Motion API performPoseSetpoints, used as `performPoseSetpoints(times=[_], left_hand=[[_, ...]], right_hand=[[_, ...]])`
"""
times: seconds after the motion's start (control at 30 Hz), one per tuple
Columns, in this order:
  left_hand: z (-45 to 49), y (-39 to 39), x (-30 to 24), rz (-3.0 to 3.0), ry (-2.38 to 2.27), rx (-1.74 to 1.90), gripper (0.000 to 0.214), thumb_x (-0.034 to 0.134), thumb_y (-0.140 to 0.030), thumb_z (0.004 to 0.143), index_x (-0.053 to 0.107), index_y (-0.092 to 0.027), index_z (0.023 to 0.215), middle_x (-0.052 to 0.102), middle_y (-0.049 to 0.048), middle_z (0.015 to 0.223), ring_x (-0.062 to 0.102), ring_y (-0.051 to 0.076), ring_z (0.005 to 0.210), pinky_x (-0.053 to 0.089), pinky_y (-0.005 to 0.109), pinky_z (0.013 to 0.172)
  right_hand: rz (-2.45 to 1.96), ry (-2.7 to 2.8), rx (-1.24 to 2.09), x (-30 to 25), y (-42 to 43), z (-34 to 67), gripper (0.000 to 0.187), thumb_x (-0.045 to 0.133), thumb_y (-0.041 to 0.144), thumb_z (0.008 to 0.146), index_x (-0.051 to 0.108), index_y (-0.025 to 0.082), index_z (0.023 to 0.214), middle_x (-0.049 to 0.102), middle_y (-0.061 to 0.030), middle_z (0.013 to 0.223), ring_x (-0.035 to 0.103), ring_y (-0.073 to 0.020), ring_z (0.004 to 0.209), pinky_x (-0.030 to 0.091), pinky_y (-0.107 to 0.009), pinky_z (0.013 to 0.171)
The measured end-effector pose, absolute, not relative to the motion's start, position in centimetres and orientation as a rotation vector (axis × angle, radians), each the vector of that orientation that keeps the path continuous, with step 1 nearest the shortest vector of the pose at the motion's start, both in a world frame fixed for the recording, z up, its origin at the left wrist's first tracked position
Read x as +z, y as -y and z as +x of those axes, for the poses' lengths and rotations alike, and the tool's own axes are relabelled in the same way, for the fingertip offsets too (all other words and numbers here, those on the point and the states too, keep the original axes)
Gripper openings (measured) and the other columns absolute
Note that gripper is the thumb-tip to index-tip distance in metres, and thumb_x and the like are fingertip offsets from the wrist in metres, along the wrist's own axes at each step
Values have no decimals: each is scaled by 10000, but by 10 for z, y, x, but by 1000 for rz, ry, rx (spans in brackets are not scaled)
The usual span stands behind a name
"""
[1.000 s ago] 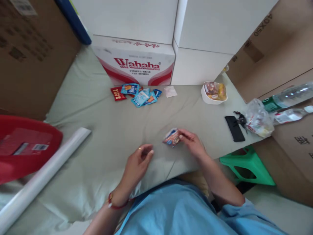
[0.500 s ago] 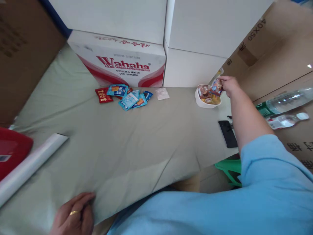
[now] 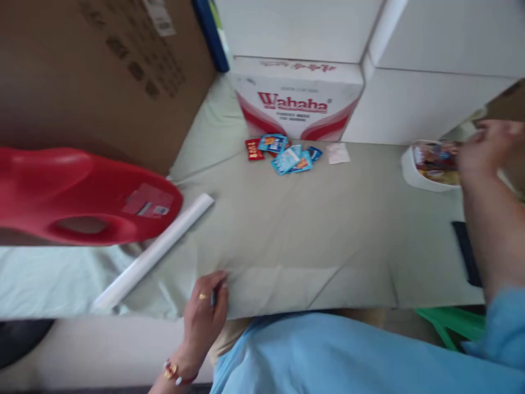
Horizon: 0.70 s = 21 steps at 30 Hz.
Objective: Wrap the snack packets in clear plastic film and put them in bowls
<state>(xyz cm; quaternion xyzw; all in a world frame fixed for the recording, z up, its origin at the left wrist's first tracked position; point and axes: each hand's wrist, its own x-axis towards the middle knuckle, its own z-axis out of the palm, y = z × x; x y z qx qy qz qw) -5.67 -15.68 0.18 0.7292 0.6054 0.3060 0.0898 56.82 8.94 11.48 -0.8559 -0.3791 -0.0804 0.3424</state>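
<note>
My left hand [image 3: 206, 303] rests at the near edge of the cloth-covered table, fingers curled together, and I see nothing held in it. A gold ring and a red beaded bracelet are on that side. Far to the right, my right hand [image 3: 488, 145] is at the right side of a white bowl [image 3: 424, 179], smeared by motion, so its grip is hidden. Inside the bowl are several wrapped snacks, with a brown-and-blue snack packet [image 3: 446, 155] on top, close to the hand. Blue snack packets [image 3: 286, 160] and a red packet [image 3: 254, 149] lie in a pile mid-table.
Behind the pile stands a Wahaha water carton [image 3: 299, 104], with a small white packet [image 3: 338, 153] in front. On the left are a red jug [image 3: 86, 191], a white roll [image 3: 156, 251] and a large cardboard box [image 3: 102, 82]. A dark phone [image 3: 466, 254] lies under my right forearm.
The view has swung left, bringing more of the red jug into sight. My right hand held a snack packet above the bowl; now it is turned more to the right, blurred.
</note>
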Motion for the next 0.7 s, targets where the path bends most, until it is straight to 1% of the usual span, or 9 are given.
performPoseSetpoints(times=[0.03,0.07,0.1,0.2,0.3,0.4,0.5,0.6,0.7], left_hand=[[-65,152,11,2176,-1841,934,138,592,-186,952,669,-237,1054,744,67,1023,721,220,951,586,363,873],[-75,147,19,2183,-1914,960,112,594,-197,959,668,-236,1033,744,73,1035,715,229,989,575,386,926],[-87,142,27,2185,-2018,989,91,593,-216,966,669,-232,1014,744,84,1043,708,243,1024,558,419,980],[-128,124,44,2112,-2401,944,227,534,-329,1006,686,-177,1079,735,158,1134,675,309,1147,481,517,1098],[-161,105,46,1928,-2633,523,499,440,-448,1022,650,-85,1291,660,247,1339,595,399,1290,449,581,1117],[-176,93,42,1784,-2533,11,605,444,-480,1000,581,-66,1419,628,263,1385,573,442,1301,498,576,1034],[-171,96,47,1790,-2446,-202,570,413,-427,1014,566,-74,1434,654,248,1297,654,410,1151,544,499,881],[-145,113,57,1865,-2482,-164,523,393,-442,1040,596,-116,1395,666,201,1215,702,338,937,527,408,717],[-101,136,60,2045,-2349,73,446,472,-455,1031,628,-154,1320,663,153,1192,706,270,880,505,326,639]], right_hand=[[-2100,1141,-355,111,-77,559,395,437,255,1095,758,65,1227,521,-303,1505,477,-314,1451,315,-594,1043],[-1991,1259,-436,106,-63,549,447,418,316,1108,728,60,1305,584,-322,1416,509,-319,1423,338,-591,1054],[-1901,1342,-464,98,-46,538,468,414,348,1109,736,72,1306,643,-321,1324,539,-316,1399,366,-573,1062],[-1821,1489,-376,73,10,503,402,462,375,1076,793,208,1232,748,-239,1186,646,-286,1277,452,-507,1048],[-1829,1586,-374,52,56,476,380,526,432,970,822,198,1023,786,-168,976,739,-291,1036,547,-461,959],[-1819,1641,-319,42,86,461,361,546,443,943,812,199,948,781,-127,917,742,-264,934,567,-405,891],[-1817,1485,-178,43,102,441,292,602,402,928,810,200,966,755,-96,855,708,-222,800,551,-358,773],[-1790,1209,156,49,110,399,272,648,391,922,799,193,1033,710,-52,780,605,-162,622,496,-308,623],[-1670,1066,768,51,109,335,347,707,520,895,781,210,1033,713,-47,796,594,-152,628,497,-293,600]])
